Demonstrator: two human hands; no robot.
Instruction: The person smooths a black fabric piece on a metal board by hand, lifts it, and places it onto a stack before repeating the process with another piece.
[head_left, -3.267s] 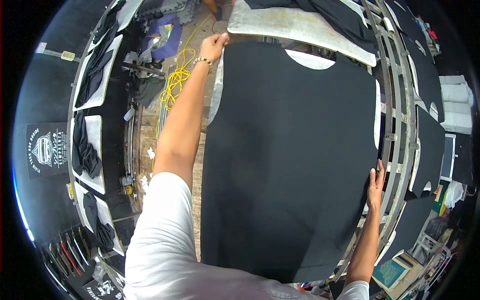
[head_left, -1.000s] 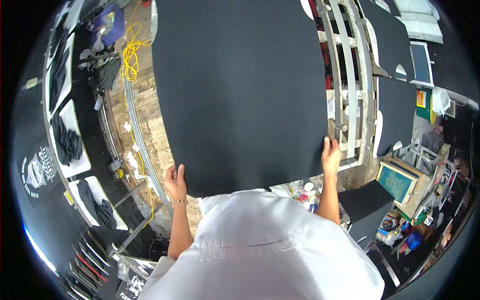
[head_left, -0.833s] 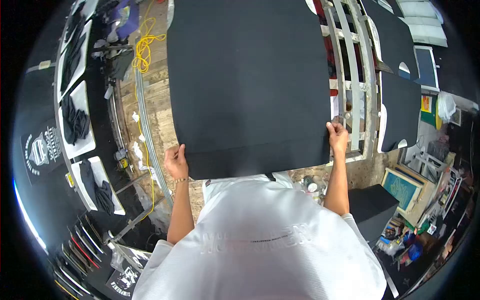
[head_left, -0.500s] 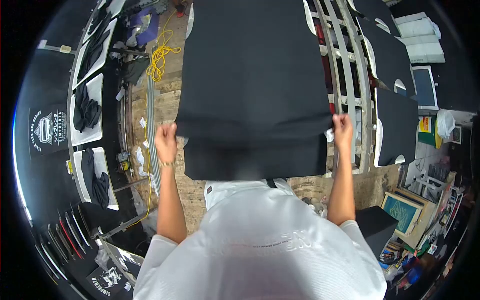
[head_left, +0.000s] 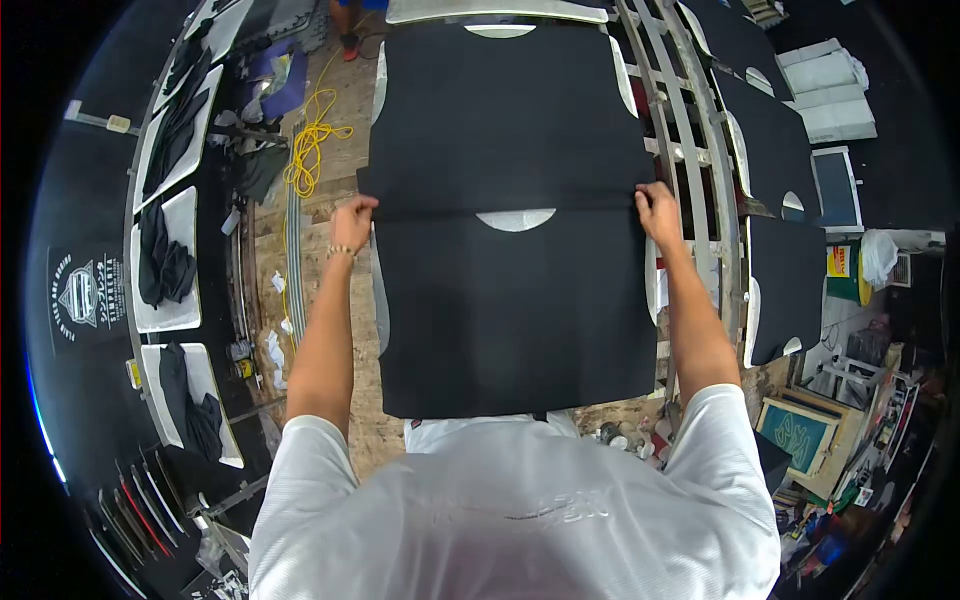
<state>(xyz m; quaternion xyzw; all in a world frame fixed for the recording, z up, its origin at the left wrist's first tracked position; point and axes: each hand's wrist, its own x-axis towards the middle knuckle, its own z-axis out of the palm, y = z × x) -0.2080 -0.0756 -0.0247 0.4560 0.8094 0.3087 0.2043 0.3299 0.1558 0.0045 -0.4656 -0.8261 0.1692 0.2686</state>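
Observation:
Two black fabric panels lie in line in front of me on pale boards. The near panel (head_left: 515,320) is flat, with a half-moon of white board (head_left: 516,219) showing at its neckline. Beyond it is the far panel (head_left: 500,120), its lower edge running just above that half-moon. At the left end of this edge, my left hand (head_left: 350,225) is closed, pinching the cloth. My right hand (head_left: 660,213) pinches the right end in the same way. Both forearms reach forward on either side of the near panel.
Metal rails (head_left: 690,150) run along the right, with more black panels (head_left: 785,285) on boards beyond. On the left, dark cloths (head_left: 165,255) lie on white boards. A yellow cord (head_left: 310,145) is coiled on the wooden floor. Another person's foot (head_left: 349,46) shows at the top.
Both hands have moved forward and slightly inward with the far panel's lower edge. The near panel and its white half-moon have come into view. My viewpoint has shifted a little.

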